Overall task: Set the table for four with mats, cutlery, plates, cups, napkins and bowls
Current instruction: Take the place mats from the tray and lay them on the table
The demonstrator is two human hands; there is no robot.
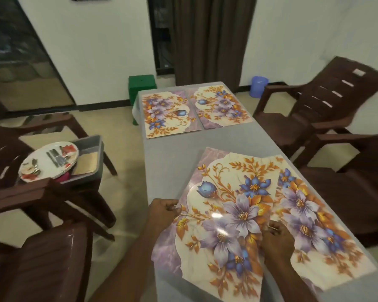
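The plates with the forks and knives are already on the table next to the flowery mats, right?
Not quite. The head view shows the plates with the cutlery on top still stacked on the grey tray on a chair beside the table, not on the table. Only flowery mats lie there.

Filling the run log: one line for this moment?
left hand pinches near mat | right hand grips it | far mats laid

Two floral mats [195, 110] lie flat side by side at upper centre. A tilted, glossy mat [223, 219] overlaps another mat [323, 232] at lower right. At left — stacked plates [46, 163] carrying cutlery [56, 158].
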